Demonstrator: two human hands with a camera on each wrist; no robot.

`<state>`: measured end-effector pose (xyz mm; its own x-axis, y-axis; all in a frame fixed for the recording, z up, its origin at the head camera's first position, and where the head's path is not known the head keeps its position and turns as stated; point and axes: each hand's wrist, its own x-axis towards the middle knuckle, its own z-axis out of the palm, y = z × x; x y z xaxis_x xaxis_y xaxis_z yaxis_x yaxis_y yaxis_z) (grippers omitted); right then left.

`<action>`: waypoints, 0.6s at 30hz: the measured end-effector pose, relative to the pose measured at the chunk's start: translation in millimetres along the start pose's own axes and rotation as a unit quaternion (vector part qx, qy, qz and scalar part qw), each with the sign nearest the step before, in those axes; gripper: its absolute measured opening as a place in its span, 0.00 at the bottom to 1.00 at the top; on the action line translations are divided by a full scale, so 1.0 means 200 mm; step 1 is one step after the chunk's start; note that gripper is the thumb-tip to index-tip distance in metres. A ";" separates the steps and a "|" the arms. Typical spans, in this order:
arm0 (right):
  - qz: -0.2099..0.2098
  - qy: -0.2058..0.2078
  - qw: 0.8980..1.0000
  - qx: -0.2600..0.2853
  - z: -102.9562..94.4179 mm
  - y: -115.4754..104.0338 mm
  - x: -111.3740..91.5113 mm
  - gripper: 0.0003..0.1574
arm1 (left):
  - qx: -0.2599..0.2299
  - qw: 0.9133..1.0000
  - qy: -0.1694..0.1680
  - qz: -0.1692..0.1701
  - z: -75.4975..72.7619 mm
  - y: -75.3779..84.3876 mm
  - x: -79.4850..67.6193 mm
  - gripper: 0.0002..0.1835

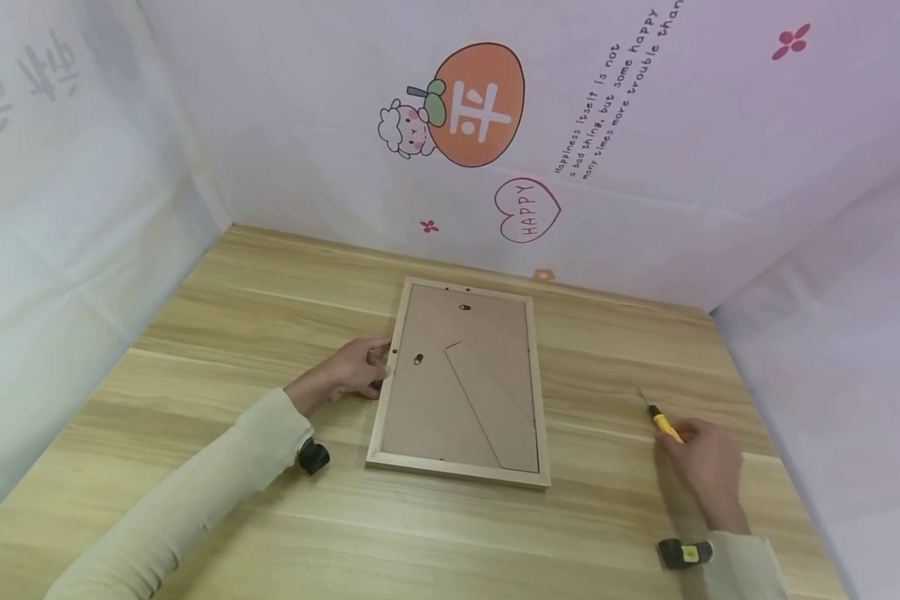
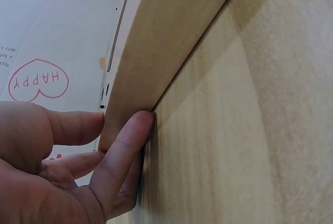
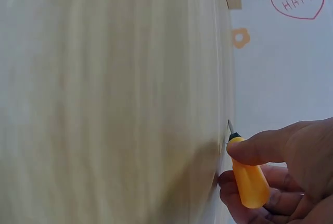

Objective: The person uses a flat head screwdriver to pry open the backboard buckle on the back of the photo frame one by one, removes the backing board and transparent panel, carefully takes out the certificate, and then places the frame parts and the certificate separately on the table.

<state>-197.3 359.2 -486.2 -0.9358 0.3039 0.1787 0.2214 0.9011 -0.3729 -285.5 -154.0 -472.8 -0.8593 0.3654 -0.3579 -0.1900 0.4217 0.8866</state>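
Note:
A light wooden picture frame (image 1: 461,400) lies face down on the table, its brown backing board with a fold-out stand and two small hangers facing up. At its left side is my left hand (image 1: 354,367), thumb and fingertips touching the outer edge. In the left wrist view, the fingertips (image 2: 139,125) press on the side wall of the frame (image 2: 151,41), low by the tabletop. My right hand (image 1: 705,462) is apart from the frame, on the right. It grips a screwdriver (image 3: 250,179) by its yellow handle, with the thin metal shaft pointing away and leftward.
The wood-grain table (image 1: 270,333) meets a white printed cloth (image 1: 330,167) at the back, and more cloth hangs on the left and right sides. A black wrist camera (image 1: 313,456) sits on the left cuff, another black camera (image 1: 682,553) on the right.

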 end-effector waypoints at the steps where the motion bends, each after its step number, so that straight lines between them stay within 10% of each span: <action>1: 0.007 -0.005 1.000 -0.002 0.00 0.01 0.00 0.16 | -0.001 1.000 0.001 -0.001 0.00 0.00 0.00 0.36; 18: 0.093 -0.038 0.995 -0.013 -0.03 0.17 0.06 0.25 | -0.006 1.000 0.008 -0.006 0.00 0.00 0.00 0.36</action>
<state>-200.1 395.0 -490.5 -0.8955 0.4433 0.0387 0.3992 0.8388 -0.3701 -285.1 -153.8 -473.8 -0.8641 0.3480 -0.3637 -0.2057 0.4154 0.8861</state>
